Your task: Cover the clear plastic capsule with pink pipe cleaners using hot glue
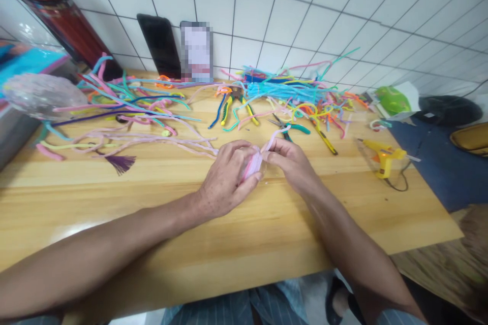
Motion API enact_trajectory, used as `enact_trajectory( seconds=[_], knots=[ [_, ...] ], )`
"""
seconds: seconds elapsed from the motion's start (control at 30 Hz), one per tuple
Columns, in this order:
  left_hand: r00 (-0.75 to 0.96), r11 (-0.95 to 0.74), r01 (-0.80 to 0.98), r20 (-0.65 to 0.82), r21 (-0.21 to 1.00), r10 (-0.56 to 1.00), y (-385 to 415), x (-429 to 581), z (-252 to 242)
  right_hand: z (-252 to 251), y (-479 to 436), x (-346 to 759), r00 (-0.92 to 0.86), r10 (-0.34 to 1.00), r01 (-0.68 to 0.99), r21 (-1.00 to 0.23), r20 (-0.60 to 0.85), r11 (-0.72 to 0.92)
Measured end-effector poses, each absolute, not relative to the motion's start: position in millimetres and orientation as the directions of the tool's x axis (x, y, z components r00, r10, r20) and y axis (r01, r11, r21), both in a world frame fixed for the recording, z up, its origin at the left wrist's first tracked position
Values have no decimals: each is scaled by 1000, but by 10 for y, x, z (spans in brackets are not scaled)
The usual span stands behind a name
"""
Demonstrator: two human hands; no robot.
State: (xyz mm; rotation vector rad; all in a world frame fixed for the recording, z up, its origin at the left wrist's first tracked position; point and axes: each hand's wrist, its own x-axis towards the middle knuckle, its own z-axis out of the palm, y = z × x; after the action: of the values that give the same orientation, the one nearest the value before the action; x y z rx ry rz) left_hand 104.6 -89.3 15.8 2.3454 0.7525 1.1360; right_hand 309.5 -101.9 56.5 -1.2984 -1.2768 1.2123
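Between my two hands is a small bundle of pink and lilac pipe cleaners [253, 164], pressed side by side. My left hand [224, 175] is closed round it, thumb below and fingers on top. On its other side my right hand [286, 161] pinches a lilac pipe cleaner [277, 135], whose loose end sticks up past the fingers. Long pale pink pipe cleaners [168, 139] trail over the wood left of my left hand. Just beyond my right hand lie pliers with teal handles [299, 128]. Part of the bundle is hidden by my fingers.
Many coloured pipe cleaners [290, 92] are heaped along the tiled wall. Yellow-green pliers [227, 110], a yellow cutter knife [326, 139] and a yellow glue gun [383, 157] lie on the table [160, 264]. Two phones lean at the wall, near a red flask [63, 15].
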Motion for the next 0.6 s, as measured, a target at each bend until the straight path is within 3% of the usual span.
enact_trajectory(
  seconds=[0.6],
  knots=[
    [523,-774,297,584,559,622,-881,1045,139,497,-1021,3036,18,999,38,-999,-28,-29]
  ],
)
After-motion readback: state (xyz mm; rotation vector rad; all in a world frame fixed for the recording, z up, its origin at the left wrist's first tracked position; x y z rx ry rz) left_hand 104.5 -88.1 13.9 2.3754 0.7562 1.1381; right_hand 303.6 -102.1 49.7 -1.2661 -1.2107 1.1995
